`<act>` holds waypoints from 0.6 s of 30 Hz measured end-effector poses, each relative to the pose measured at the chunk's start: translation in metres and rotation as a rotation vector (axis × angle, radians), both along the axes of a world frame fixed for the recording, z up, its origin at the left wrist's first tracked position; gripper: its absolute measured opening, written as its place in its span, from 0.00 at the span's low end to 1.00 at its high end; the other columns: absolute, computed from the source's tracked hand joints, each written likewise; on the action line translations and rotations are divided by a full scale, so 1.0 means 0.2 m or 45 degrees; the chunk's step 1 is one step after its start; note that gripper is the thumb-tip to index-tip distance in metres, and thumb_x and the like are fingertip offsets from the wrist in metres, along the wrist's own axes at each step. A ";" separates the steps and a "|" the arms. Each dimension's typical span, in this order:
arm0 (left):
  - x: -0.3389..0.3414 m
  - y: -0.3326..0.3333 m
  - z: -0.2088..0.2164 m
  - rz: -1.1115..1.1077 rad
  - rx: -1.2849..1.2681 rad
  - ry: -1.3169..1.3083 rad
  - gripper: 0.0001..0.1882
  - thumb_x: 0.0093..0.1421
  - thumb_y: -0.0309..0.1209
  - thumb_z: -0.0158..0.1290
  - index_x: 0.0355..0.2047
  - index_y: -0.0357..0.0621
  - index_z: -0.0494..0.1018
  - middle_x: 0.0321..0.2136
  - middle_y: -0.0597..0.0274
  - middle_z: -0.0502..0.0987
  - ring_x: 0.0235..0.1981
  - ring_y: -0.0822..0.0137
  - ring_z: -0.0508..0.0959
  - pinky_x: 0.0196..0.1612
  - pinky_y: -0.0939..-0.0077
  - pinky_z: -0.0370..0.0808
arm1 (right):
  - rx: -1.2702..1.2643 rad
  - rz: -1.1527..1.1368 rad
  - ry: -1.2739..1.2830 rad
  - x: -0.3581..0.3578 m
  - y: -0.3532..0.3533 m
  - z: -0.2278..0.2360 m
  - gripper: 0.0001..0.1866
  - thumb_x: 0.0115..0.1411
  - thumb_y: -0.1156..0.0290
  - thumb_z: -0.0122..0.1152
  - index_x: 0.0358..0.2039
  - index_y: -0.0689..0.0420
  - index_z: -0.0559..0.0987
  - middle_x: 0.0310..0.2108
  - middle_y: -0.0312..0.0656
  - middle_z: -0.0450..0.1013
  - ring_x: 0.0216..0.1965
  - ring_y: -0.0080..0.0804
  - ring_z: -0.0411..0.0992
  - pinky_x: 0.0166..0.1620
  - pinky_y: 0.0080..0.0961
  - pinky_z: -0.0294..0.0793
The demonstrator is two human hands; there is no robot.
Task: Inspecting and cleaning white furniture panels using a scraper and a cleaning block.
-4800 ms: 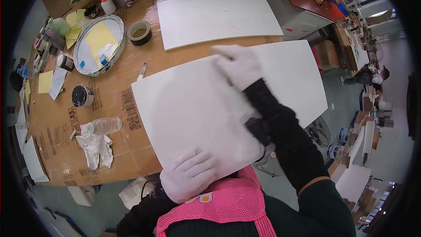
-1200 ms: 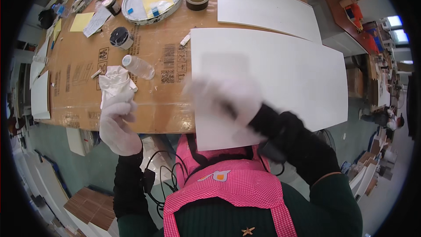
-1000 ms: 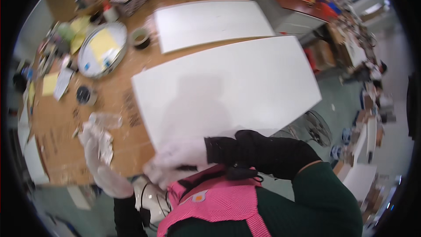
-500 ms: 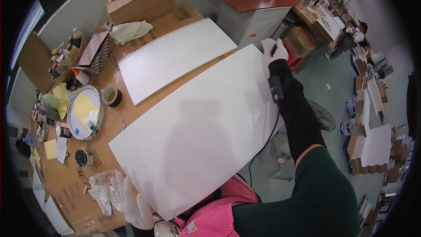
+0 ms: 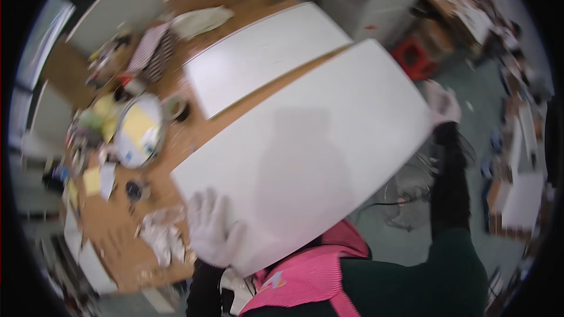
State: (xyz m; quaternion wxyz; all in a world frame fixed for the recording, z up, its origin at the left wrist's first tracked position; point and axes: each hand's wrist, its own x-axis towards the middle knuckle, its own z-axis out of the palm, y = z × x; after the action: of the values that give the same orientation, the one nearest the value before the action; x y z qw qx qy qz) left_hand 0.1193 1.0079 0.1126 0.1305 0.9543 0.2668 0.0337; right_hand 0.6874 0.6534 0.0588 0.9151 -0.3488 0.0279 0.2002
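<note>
Far left of the bench [image 5: 97,217]: yellow paper [image 5: 92,181], white sheet [image 5: 107,181], dark-lidded jar [image 5: 134,191], round lid [image 5: 136,132] with more yellow paper on it. Then crumpled white cloth [image 5: 161,240], clear plastic bottle [image 5: 164,216] just beside it, tape roll [image 5: 177,108] farther back.

My left hand [image 5: 214,229], gloved: fingers spread, not wrapped round anything, over the near part of the large white panel's [image 5: 302,152] left end. Panel lies flat between my hands, long axis lower left to upper right. Smaller white panel [image 5: 267,58] sits behind it, narrow gap, roughly parallel.

Floor fan [image 5: 405,191] past the panel's near right edge. My right hand [image 5: 443,105], gloved, is at the right end by the near corner; blurred, can't tell if it's gripping. Hands well apart; left overlaps the panel more, right only meets its edge.
</note>
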 end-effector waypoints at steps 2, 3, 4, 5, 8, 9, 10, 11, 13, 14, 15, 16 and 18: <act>0.07 0.02 -0.07 -0.034 -0.042 -0.120 0.34 0.55 0.38 0.61 0.61 0.36 0.69 0.67 0.36 0.62 0.70 0.34 0.57 0.70 0.43 0.53 | -0.136 -0.652 0.214 0.18 -0.36 0.04 0.17 0.71 0.66 0.54 0.48 0.70 0.76 0.56 0.60 0.73 0.58 0.47 0.73 0.64 0.39 0.74; 0.04 0.03 -0.09 0.000 -0.074 -0.175 0.34 0.56 0.38 0.61 0.61 0.36 0.69 0.67 0.35 0.62 0.69 0.34 0.58 0.70 0.44 0.53 | -0.107 -0.404 -0.001 0.30 -0.52 -0.04 0.17 0.71 0.65 0.54 0.47 0.70 0.77 0.56 0.59 0.73 0.57 0.48 0.74 0.63 0.39 0.75; -0.01 0.02 -0.11 0.157 -0.126 -0.276 0.33 0.57 0.36 0.60 0.61 0.36 0.69 0.68 0.36 0.61 0.70 0.35 0.57 0.70 0.46 0.53 | -0.131 -0.296 -0.055 0.24 -0.40 -0.09 0.16 0.71 0.66 0.54 0.46 0.69 0.77 0.57 0.57 0.74 0.56 0.46 0.75 0.63 0.39 0.76; -0.06 0.00 -0.13 0.300 -0.175 -0.402 0.31 0.59 0.34 0.59 0.62 0.35 0.69 0.68 0.37 0.60 0.70 0.36 0.57 0.71 0.48 0.54 | 0.036 -0.013 0.039 0.18 -0.30 -0.06 0.17 0.72 0.64 0.52 0.47 0.68 0.77 0.58 0.55 0.73 0.55 0.43 0.76 0.60 0.36 0.79; -0.19 0.01 -0.32 0.633 -0.150 -0.893 0.22 0.64 0.30 0.55 0.57 0.33 0.72 0.62 0.41 0.69 0.64 0.48 0.68 0.66 0.57 0.63 | -0.356 0.471 -0.137 -0.26 0.31 0.12 0.17 0.74 0.60 0.49 0.47 0.61 0.78 0.44 0.44 0.80 0.33 0.25 0.79 0.31 0.19 0.84; -0.23 0.04 -0.36 0.793 -0.442 -0.948 0.19 0.65 0.33 0.56 0.52 0.34 0.74 0.52 0.48 0.75 0.53 0.57 0.74 0.57 0.65 0.69 | -0.526 0.517 -0.173 -0.44 0.47 0.17 0.18 0.74 0.56 0.51 0.45 0.59 0.78 0.41 0.41 0.80 0.27 0.21 0.77 0.25 0.16 0.79; -0.28 0.04 -0.42 0.946 -0.742 -1.002 0.17 0.66 0.36 0.56 0.48 0.34 0.77 0.42 0.55 0.81 0.41 0.67 0.79 0.48 0.73 0.75 | -0.778 0.635 -0.221 -0.65 0.63 0.26 0.19 0.74 0.56 0.50 0.47 0.59 0.78 0.39 0.39 0.80 0.26 0.18 0.77 0.23 0.15 0.77; -0.33 0.04 -0.51 1.059 -0.899 -0.964 0.15 0.67 0.37 0.55 0.43 0.34 0.77 0.34 0.61 0.79 0.35 0.73 0.76 0.42 0.76 0.73 | -0.914 0.789 -0.337 -0.79 0.73 0.31 0.19 0.73 0.56 0.51 0.46 0.60 0.78 0.37 0.39 0.79 0.25 0.18 0.76 0.22 0.15 0.75; -0.37 0.06 -0.59 1.168 -0.994 -0.968 0.14 0.68 0.37 0.55 0.32 0.38 0.76 0.24 0.69 0.75 0.25 0.80 0.71 0.31 0.82 0.69 | -1.052 0.948 -0.466 -1.04 0.89 0.39 0.19 0.73 0.56 0.52 0.44 0.60 0.78 0.35 0.39 0.79 0.24 0.18 0.75 0.21 0.15 0.73; -0.42 0.08 -0.63 1.226 -1.097 -0.938 0.13 0.68 0.37 0.55 0.32 0.39 0.76 0.23 0.70 0.74 0.24 0.81 0.70 0.29 0.82 0.67 | -1.048 1.207 -0.486 -1.15 0.99 0.43 0.19 0.73 0.56 0.52 0.42 0.61 0.77 0.33 0.39 0.78 0.23 0.19 0.75 0.23 0.15 0.74; -0.46 0.10 -0.64 1.304 -1.158 -0.973 0.14 0.67 0.37 0.55 0.33 0.37 0.77 0.22 0.69 0.75 0.25 0.79 0.72 0.32 0.80 0.69 | -1.052 1.453 -0.506 -1.26 1.07 0.46 0.19 0.72 0.56 0.52 0.40 0.62 0.77 0.30 0.40 0.77 0.23 0.19 0.74 0.24 0.15 0.74; -0.45 0.12 -0.65 1.358 -1.240 -1.009 0.14 0.67 0.37 0.55 0.35 0.35 0.78 0.22 0.68 0.76 0.27 0.77 0.74 0.35 0.78 0.72 | -1.167 1.390 -0.581 -1.35 1.11 0.47 0.18 0.71 0.58 0.52 0.38 0.63 0.77 0.26 0.39 0.76 0.23 0.20 0.73 0.25 0.16 0.73; -0.42 0.18 -0.64 1.322 -1.210 -1.051 0.14 0.66 0.37 0.56 0.37 0.35 0.78 0.24 0.66 0.77 0.29 0.76 0.75 0.37 0.77 0.73 | -1.220 1.547 -0.625 -1.51 1.24 0.51 0.17 0.70 0.61 0.53 0.33 0.63 0.78 0.23 0.37 0.75 0.23 0.20 0.73 0.26 0.18 0.72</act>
State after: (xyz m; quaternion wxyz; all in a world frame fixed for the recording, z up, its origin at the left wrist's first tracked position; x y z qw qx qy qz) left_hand 0.0362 1.0438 -0.0158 0.5768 0.4625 0.5914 0.3220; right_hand 0.3862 0.9006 0.1603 0.3781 -0.6910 -0.2853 0.5461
